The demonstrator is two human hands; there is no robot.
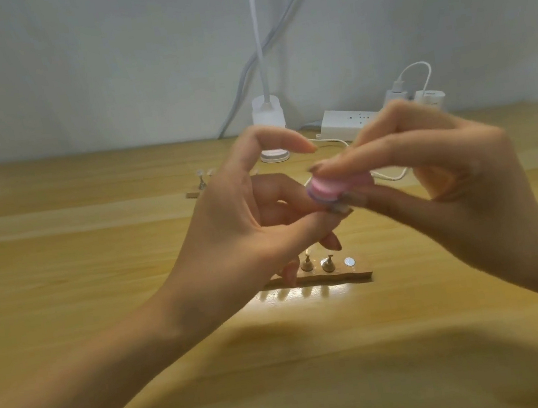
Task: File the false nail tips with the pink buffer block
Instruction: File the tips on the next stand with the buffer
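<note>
The pink buffer block (pixel 341 186) is pinched between thumb and forefinger of the right hand (pixel 446 175) above the table (pixel 96 262), long axis left-right, its end just beside a blurred false nail tip (pixel 339 208) pinched by the left hand (pixel 245 221).

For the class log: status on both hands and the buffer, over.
Right hand grips pink buffer block. Left hand pinches nail tip just below it, blurred. Nothing in the way.

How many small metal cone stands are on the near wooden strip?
2: one small metal cone stand beside the left hand, another just right of it. That hand covers part of the near wooden strip, so more may be hidden.
</note>
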